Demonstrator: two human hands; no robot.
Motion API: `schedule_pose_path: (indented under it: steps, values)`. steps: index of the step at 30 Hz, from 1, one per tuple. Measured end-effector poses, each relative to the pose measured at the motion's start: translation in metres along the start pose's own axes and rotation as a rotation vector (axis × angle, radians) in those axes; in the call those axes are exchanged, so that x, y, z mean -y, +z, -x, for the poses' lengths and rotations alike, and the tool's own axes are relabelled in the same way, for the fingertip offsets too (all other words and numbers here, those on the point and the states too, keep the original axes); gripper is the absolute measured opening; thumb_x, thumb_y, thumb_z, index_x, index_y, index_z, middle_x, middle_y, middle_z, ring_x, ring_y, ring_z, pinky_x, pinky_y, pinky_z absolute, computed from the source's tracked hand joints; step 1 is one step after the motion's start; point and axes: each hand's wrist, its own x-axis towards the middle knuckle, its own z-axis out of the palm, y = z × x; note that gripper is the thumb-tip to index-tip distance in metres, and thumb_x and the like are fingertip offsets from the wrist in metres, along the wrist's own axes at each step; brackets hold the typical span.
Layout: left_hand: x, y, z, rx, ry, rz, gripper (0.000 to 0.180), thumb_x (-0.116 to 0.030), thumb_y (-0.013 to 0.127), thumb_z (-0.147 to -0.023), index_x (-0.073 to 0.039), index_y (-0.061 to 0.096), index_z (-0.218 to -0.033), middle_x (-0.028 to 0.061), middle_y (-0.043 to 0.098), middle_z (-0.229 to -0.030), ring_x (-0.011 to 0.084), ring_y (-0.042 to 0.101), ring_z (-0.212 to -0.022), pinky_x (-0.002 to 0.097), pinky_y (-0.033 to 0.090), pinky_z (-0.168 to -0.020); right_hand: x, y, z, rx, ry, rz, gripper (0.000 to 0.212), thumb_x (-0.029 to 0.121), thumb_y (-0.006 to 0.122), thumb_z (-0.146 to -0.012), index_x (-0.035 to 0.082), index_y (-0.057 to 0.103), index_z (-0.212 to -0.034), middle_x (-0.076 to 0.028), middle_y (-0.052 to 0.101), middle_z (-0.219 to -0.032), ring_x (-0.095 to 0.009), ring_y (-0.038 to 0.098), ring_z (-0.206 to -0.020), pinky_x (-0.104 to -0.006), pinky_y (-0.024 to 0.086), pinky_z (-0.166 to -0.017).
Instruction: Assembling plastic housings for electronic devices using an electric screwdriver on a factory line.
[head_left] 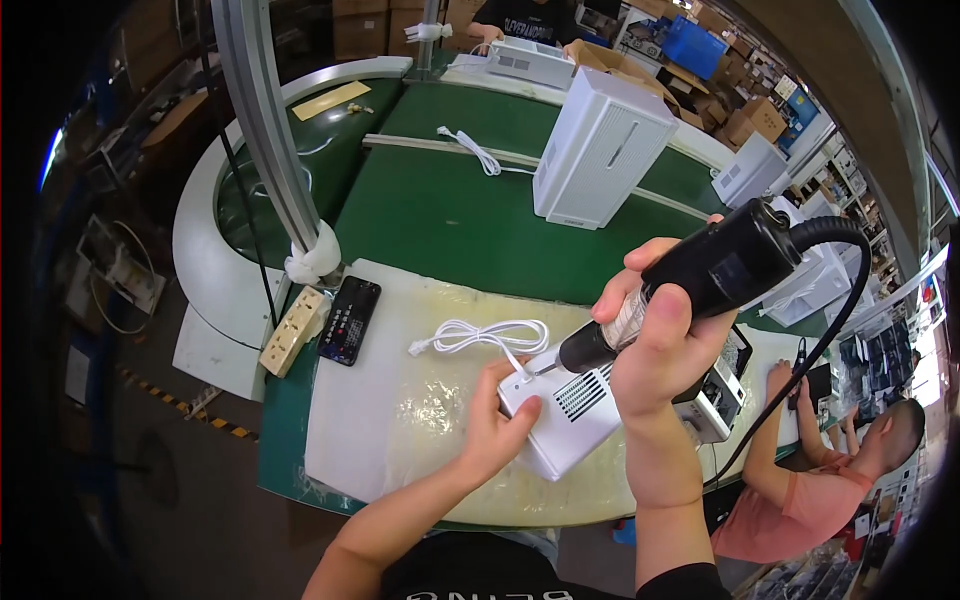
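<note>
My right hand (pixel 665 350) is wrapped round a black electric screwdriver (pixel 720 265), whose thick cord loops down on the right. The tool tilts down to the left, its bit at the corner of a white appliance housing (pixel 565 435) with a slotted vent (pixel 580 397). Whether the bit sits in a screw is too small to tell. With fingers and thumb on either side of that corner, my left hand (pixel 500 415) grips the housing. A bundled white power cord (pixel 490 335) comes out of the housing near my left fingers and lies on the pale mat (pixel 390 420).
A phone (pixel 350 320) and a power strip (pixel 295 330) lie at the left, near a metal post (pixel 270 130). A tall white unit (pixel 605 150) stands on the green conveyor (pixel 440 230). At the right, an opened white unit (pixel 715 400) is beside my forearm; a co-worker (pixel 820 490) sits beyond.
</note>
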Motion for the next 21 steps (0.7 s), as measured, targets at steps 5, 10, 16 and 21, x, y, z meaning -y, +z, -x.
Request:
schedule_pose_path:
  steps: [5,10,16,21]
  values:
    - [0.006,-0.002,-0.001,0.006,0.032,-0.059,0.042,-0.004,0.06,-0.081,0.001,0.045,-0.12,0.0135,0.047,-0.119,0.0194,0.049,-0.108,0.0319,0.041,-0.092,-0.002,0.003,0.001,0.055,0.004,-0.005,0.072,0.036,0.055,-0.09,-0.004,0.018,-0.137,-0.014,0.057,-0.092,-0.014,0.054,-0.052,-0.0229,0.044,-0.047]
    - [0.0,-0.001,0.0,0.0,0.019,-0.015,0.044,-0.004,0.06,-0.081,0.001,0.045,-0.121,0.0141,0.044,-0.121,0.0194,0.049,-0.108,0.0316,0.04,-0.092,-0.006,0.008,0.004,0.071,0.027,-0.028,0.073,0.036,0.057,-0.089,-0.005,0.019,-0.137,-0.015,0.057,-0.092,-0.014,0.054,-0.051,-0.0232,0.044,-0.047]
    - [0.004,-0.001,0.002,0.006,0.008,0.031,0.042,-0.006,0.06,-0.082,0.0,0.045,-0.121,0.0106,0.051,-0.112,0.0167,0.052,-0.1,0.0299,0.043,-0.088,-0.008,0.01,0.008,0.034,0.025,-0.064,0.065,0.033,0.057,-0.09,-0.001,0.024,-0.134,-0.016,0.058,-0.091,-0.014,0.054,-0.052,-0.0234,0.043,-0.047]
    - [-0.001,0.0,0.006,0.022,0.007,-0.047,0.044,-0.008,0.061,-0.082,-0.002,0.045,-0.123,0.0102,0.055,-0.108,0.0159,0.053,-0.098,0.0301,0.043,-0.086,0.004,-0.003,-0.001,0.016,-0.021,-0.039,0.061,0.032,0.058,-0.09,0.0,0.026,-0.132,-0.016,0.059,-0.096,-0.015,0.055,-0.054,-0.0245,0.045,-0.048]
